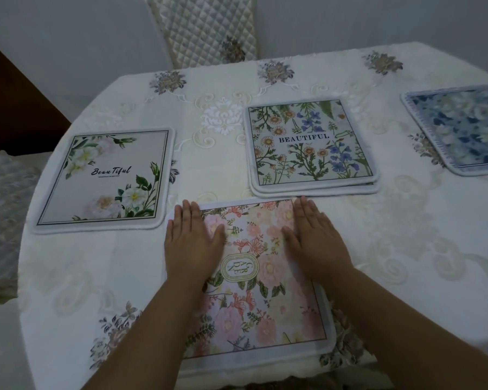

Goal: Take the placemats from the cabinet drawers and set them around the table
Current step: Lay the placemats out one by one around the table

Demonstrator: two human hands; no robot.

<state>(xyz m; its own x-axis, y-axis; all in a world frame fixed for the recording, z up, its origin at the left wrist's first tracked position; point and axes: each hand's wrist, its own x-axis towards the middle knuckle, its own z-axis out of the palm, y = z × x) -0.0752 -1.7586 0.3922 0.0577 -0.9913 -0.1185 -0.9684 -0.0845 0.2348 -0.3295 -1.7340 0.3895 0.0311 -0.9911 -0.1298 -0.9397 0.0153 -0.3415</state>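
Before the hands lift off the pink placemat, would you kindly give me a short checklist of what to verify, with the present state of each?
1. Pink garden placemat lies flat on the tablecloth: ok, both palms rest open on it.
2. Left hand and right hand grip nothing: ok.
3. Pink mat clear of the white-rose placemat: cannot tell, their corners look very close or touching.
4. Wildflower placemat set singly: not ok, another mat's edge shows beneath it.
5. Blue placemat fully on the table: cannot tell, the frame cuts it off.
6. A mat laid before the far chair: not ok.
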